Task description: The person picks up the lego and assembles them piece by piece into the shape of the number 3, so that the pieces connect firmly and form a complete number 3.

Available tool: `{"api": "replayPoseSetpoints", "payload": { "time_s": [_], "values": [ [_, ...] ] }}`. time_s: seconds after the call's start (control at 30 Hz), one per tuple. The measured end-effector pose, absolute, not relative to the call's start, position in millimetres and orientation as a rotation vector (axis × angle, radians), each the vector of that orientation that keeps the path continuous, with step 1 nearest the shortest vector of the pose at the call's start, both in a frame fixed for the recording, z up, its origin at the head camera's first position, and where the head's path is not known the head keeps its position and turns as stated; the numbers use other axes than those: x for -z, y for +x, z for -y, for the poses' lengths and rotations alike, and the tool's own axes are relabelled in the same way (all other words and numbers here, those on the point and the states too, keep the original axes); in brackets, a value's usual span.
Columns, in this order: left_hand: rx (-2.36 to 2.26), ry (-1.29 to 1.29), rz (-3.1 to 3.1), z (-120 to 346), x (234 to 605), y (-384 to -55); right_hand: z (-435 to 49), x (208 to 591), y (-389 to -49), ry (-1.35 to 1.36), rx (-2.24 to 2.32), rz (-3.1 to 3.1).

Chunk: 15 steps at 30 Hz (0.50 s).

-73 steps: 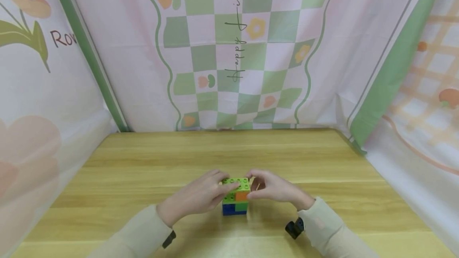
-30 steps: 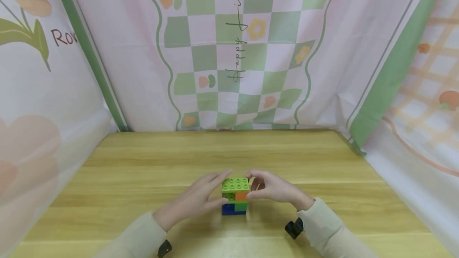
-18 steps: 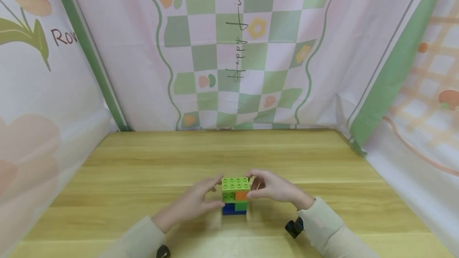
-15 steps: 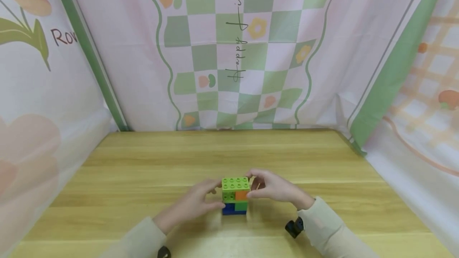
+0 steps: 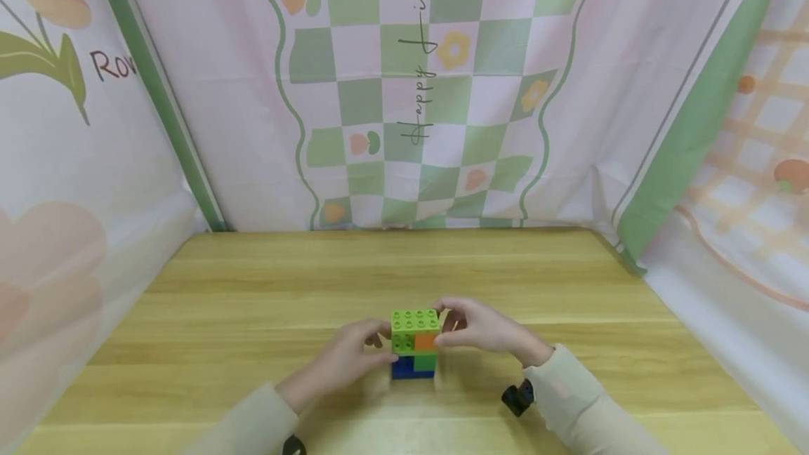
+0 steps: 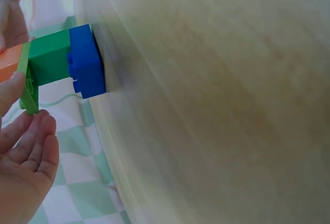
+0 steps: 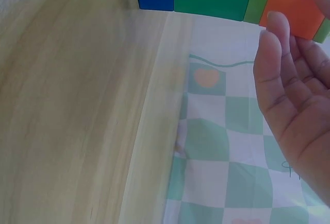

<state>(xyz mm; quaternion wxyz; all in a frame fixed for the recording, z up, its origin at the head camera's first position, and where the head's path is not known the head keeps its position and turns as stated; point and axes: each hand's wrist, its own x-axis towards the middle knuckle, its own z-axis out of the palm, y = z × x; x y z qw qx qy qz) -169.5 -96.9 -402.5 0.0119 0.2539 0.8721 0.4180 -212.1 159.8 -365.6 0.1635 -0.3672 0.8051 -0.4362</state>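
A small stack of toy building blocks stands on the table in front of me. Its base is a blue block (image 5: 413, 373), with a dark green block (image 5: 425, 361) on the right half. A lime green block (image 6: 29, 77) crosses above that, an orange block (image 5: 426, 341) sits on its right side, and another lime green block (image 5: 414, 319) caps the stack. My left hand (image 5: 350, 352) pinches the left end of the lower lime block, thumb in front and fingertips behind. My right hand (image 5: 483, 328) holds the orange block between thumb and fingers.
The wooden table (image 5: 265, 279) reaches back to a printed cloth curtain (image 5: 404, 104) with green checks. Cloth walls (image 5: 63, 181) close in both sides. A black wrist device (image 5: 518, 397) hangs under the right sleeve.
My left hand has come off the stack's top, spread beside it, and settled on its left end. The upper blocks appear slightly higher than half a second ago. The right hand has barely moved.
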Motion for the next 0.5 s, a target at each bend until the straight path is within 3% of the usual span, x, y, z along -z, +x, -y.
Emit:
{"api": "replayPoseSetpoints", "payload": {
  "time_s": [0.5],
  "values": [
    [-1.407,0.772,-2.644,95.3,402.6,-181.9,-159.5,364.7,-224.3,-1.002,1.229,-2.333]
  ]
}}
